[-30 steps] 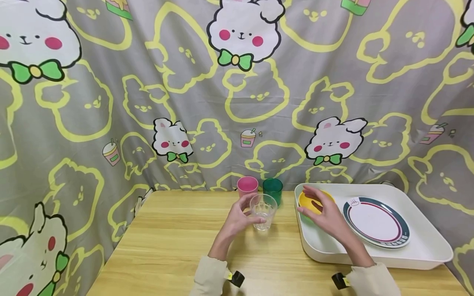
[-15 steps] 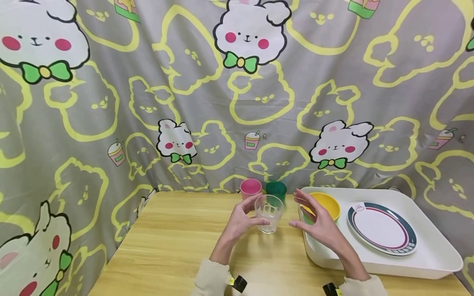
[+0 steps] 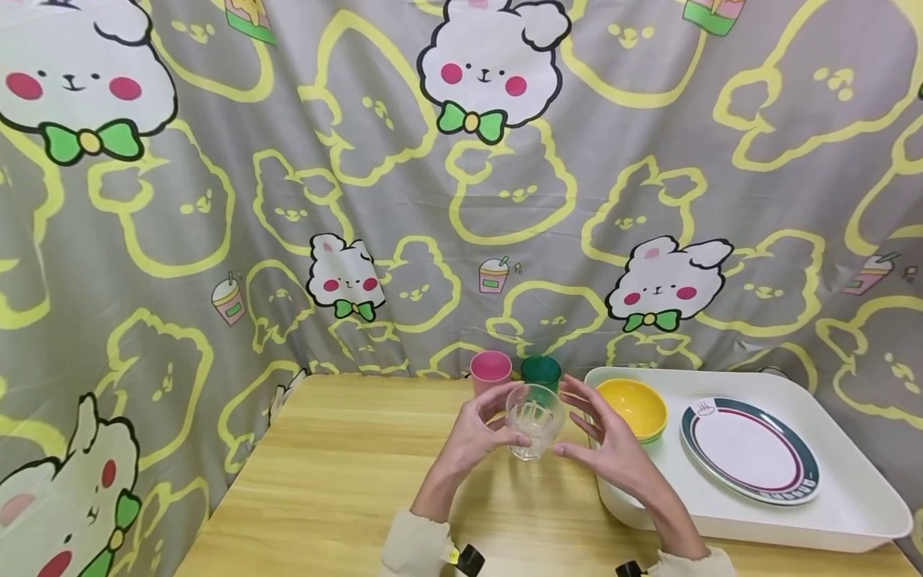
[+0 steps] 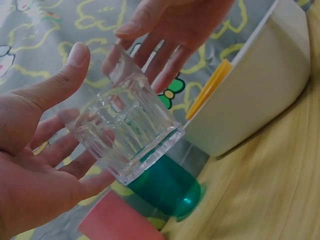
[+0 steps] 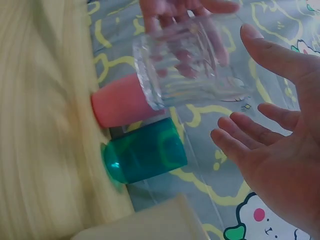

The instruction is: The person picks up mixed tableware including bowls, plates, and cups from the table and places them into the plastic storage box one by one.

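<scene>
The clear glass [image 3: 534,421] sits up off the table [image 3: 346,481], held in the left hand [image 3: 472,437], and its lower part is hard to read from the head camera, where skin and wood show straight through it. The left wrist view settles it: thumb on one side, fingers cupped under the other side, and the ribbed glass [image 4: 125,132] lies across them. The right hand [image 3: 613,449] hovers just beside the glass, palm facing it, fingers spread and straight, gripping nothing. From the right wrist the glass [image 5: 187,62] shows a gap to that palm, so no contact there.

Behind the glass, the green cup [image 3: 541,373] is partly covered by it, and the pink cup [image 3: 490,369] stands next to the green one, both at the far table edge by the curtain [image 3: 216,200]. Both sleeves are cut off at the bottom of the head view.

Count: three drinking vessels, one clear, one pink, one green. One white tray [image 3: 829,513] at the right, carrying one yellow bowl [image 3: 634,405] and one oval plate [image 3: 750,449] with a dark rim.

The glass is tilted, mouth up and leaning toward the camera, base down and away; its long axis runs slanted, not upright.
</scene>
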{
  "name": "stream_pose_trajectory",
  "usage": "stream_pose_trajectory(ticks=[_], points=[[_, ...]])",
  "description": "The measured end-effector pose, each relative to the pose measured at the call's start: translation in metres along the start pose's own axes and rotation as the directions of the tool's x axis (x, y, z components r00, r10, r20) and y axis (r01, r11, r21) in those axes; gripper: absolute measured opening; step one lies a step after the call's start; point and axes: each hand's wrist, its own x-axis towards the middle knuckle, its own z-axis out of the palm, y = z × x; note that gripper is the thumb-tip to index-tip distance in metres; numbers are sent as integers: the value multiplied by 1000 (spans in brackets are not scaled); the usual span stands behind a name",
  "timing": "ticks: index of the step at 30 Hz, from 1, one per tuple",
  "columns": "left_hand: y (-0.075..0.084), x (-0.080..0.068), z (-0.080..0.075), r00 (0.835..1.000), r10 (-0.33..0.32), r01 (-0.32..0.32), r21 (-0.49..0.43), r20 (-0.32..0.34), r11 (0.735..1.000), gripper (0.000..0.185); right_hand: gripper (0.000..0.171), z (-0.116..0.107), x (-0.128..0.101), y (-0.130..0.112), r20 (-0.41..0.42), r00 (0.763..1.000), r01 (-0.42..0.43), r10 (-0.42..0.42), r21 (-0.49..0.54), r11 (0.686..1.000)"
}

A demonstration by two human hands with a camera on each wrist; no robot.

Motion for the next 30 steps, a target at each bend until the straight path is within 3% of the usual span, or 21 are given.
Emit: stream_pose_trajectory(ticks=[19, 25, 30], points=[[3, -1, 5, 999, -24, 23, 6, 33, 1000, 72, 86, 12, 3, 0, 32, 999, -25, 26, -34, 999], [2, 7, 9, 996, -2, 4, -24, 88, 1000, 71, 83, 2, 2, -5, 9, 999, -47, 48, -88, 995], [2, 7, 13, 989, -31, 33, -10, 142, 999, 75, 82, -3, -1, -4, 1, 998, -62, 62, -143, 988]])
